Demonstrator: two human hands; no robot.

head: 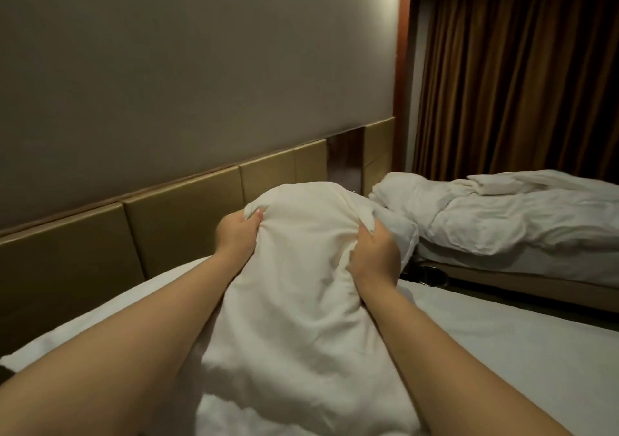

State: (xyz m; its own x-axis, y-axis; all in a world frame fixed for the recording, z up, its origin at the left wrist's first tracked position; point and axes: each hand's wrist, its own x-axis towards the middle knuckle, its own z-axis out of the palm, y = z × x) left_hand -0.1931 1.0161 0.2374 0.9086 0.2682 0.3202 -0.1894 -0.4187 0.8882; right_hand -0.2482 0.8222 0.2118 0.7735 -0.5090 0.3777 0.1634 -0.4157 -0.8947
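Both bare forearms stretch forward — left hand (236, 234) and right hand (375, 254) each clench bunched folds of the soft white cloth pillow (301, 268), held upright between them over the white-sheeted bed (502, 352) — near the tan padded headboard (181, 221).

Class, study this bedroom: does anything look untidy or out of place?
The far bed is unmade, its white bedding crumpled in heaps. Over the near bed, the white quilt is bunched up and raised, not spread flat.
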